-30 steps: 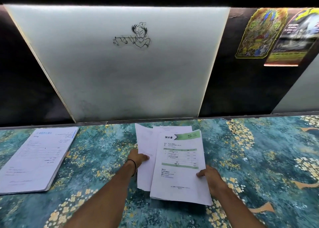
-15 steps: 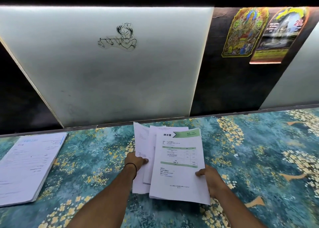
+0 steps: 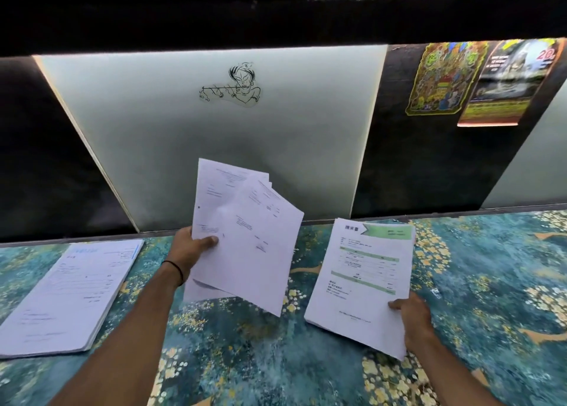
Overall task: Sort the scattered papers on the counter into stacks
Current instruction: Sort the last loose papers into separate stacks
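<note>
While the left hand [image 3: 196,246] pinches a fanned sheaf of white papers [image 3: 245,236] above the worktop [image 3: 245,359], the right hand [image 3: 411,316] grips a green-headed stack [image 3: 362,279]; a third stack [image 3: 70,295] lies at far left.

1. The counter [image 3: 491,283] is spreading across the lower part of the view, showing a teal covering patterned with yellow and cream flower clusters.
2. A stack of white papers [image 3: 70,295] with a blue heading is lying flat on it at the far left, its long side angling away toward the wall.
3. The green-banded papers [image 3: 365,276] are sitting right of centre; whether they are resting on the surface cannot be told.
</note>
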